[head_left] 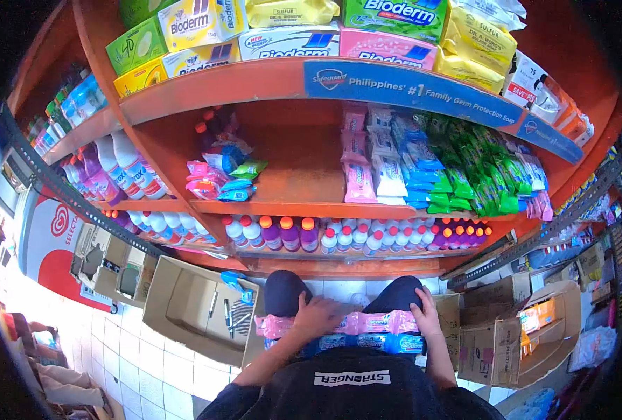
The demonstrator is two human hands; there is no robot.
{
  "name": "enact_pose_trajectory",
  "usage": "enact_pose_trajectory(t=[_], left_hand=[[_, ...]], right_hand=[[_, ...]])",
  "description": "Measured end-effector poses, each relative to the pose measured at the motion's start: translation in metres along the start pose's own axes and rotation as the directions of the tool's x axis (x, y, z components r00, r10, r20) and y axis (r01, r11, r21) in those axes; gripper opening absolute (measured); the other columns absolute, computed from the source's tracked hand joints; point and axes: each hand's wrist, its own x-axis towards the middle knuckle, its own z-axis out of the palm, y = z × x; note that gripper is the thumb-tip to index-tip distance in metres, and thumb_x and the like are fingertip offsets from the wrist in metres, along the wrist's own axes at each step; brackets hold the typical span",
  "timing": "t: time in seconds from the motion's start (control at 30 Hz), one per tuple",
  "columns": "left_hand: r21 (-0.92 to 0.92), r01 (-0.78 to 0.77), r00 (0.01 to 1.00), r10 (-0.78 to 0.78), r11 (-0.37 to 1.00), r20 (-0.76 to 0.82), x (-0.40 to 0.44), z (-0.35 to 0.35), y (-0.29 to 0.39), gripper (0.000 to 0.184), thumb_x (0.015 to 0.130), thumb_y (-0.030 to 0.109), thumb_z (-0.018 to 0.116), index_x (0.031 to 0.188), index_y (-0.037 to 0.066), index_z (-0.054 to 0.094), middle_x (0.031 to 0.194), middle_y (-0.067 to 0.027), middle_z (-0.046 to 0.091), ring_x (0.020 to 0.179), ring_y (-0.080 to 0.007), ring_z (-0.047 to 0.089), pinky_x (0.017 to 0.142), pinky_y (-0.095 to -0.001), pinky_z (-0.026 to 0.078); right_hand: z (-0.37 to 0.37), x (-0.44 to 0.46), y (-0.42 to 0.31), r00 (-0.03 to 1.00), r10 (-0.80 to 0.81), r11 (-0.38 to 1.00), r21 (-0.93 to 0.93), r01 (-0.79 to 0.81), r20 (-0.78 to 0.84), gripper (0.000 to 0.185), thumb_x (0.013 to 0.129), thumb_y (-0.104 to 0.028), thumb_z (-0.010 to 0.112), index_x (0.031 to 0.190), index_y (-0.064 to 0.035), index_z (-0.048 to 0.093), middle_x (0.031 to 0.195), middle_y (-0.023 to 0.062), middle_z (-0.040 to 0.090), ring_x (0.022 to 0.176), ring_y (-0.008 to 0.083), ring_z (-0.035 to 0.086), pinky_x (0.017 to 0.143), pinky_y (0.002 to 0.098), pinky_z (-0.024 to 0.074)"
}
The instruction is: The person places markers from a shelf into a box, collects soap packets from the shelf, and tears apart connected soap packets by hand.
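A row of pink Bioderm soap packs point(377, 323) lies across my lap, in front of a row of blue Bioderm soap packs point(372, 342). Over the left part of the pink row is my left hand point(316, 316), its thumb apart and its fingers reaching right, slightly blurred. My right hand point(427, 313) grips the right end of the pink row, with the thumb on the near side of the fingers. My left palm and forearm hide some of the packs at that end.
Ahead stands an orange shelf point(290, 207) with pink, white, blue and green soap packs point(458, 164) on the right and a small loose pile point(223, 175) on the left. Bottles point(290, 234) line the lower level. Open cardboard boxes flank me, one left point(178, 308), one right point(489, 350).
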Motion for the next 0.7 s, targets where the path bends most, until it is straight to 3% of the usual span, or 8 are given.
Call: enact_pose_trajectory(t=[0.1,0.2,0.4,0.5,0.6,0.7], left_hand=[[0.017,0.009,0.990,-0.012,1.000,0.139,0.001,-0.004,0.005,0.046,0.085,0.048,0.051,0.116,0.015,0.058,0.116,-0.0086,0.061,0.115,-0.0269,0.053,0.099,-0.0673,0.021],[0.082,0.010,0.955,-0.034,0.997,0.294,0.001,-0.004,0.000,0.054,0.088,0.055,0.046,0.126,0.016,0.053,0.118,-0.0134,0.059,0.118,-0.0320,0.051,0.103,-0.0633,0.021],[-0.111,-0.004,0.928,0.045,0.994,0.370,-0.019,-0.039,-0.016,0.053,0.086,0.050,0.051,0.126,0.015,0.052,0.119,-0.0148,0.059,0.116,-0.0270,0.053,0.104,-0.0540,0.027],[-0.178,-0.099,0.989,0.117,0.979,0.091,-0.029,-0.059,-0.018,0.048,0.084,0.040,0.059,0.121,0.009,0.055,0.116,-0.0162,0.060,0.113,-0.0300,0.055,0.100,-0.0479,0.035],[-0.367,-0.175,0.984,0.154,0.914,-0.087,-0.022,-0.069,-0.029,0.044,0.081,0.031,0.064,0.115,0.004,0.058,0.109,-0.0182,0.062,0.106,-0.0339,0.058,0.094,-0.0429,0.043],[-0.341,-0.207,0.970,0.147,0.917,-0.192,-0.014,-0.088,-0.022,0.039,0.080,0.028,0.065,0.112,0.006,0.059,0.106,-0.0160,0.063,0.102,-0.0324,0.059,0.091,-0.0424,0.042]], right_hand=[[0.000,-0.002,-0.001,0.999,0.039,0.999,-0.009,-0.039,0.001,0.050,0.082,-0.016,0.063,0.129,-0.0087,0.049,0.143,0.0228,0.034,0.131,0.0359,0.035,0.108,0.0399,0.0293],[0.000,-0.004,-0.004,0.998,0.063,0.998,0.004,-0.063,-0.007,0.051,0.082,-0.017,0.063,0.130,-0.0091,0.049,0.143,0.0228,0.034,0.132,0.0364,0.034,0.108,0.0406,0.0290],[-0.009,-0.004,-0.015,0.997,0.056,0.991,-0.126,-0.050,0.044,0.058,0.080,-0.026,0.065,0.131,-0.0080,0.047,0.138,0.0274,0.038,0.127,0.0407,0.039,0.106,0.0424,0.0321],[-0.015,0.003,-0.026,0.997,0.044,0.969,-0.247,-0.026,0.066,0.060,0.078,-0.029,0.067,0.130,-0.0073,0.048,0.135,0.0273,0.042,0.123,0.0427,0.043,0.104,0.0436,0.0348],[-0.016,0.011,-0.047,0.997,0.001,0.956,-0.293,0.023,0.082,0.060,0.077,-0.033,0.068,0.128,-0.0077,0.050,0.133,0.0263,0.044,0.121,0.0432,0.044,0.102,0.0450,0.0361],[-0.004,0.007,-0.065,0.990,-0.045,0.932,-0.351,0.089,0.131,0.058,0.077,-0.036,0.067,0.126,-0.0095,0.052,0.134,0.0234,0.044,0.124,0.0411,0.042,0.103,0.0497,0.0328]])
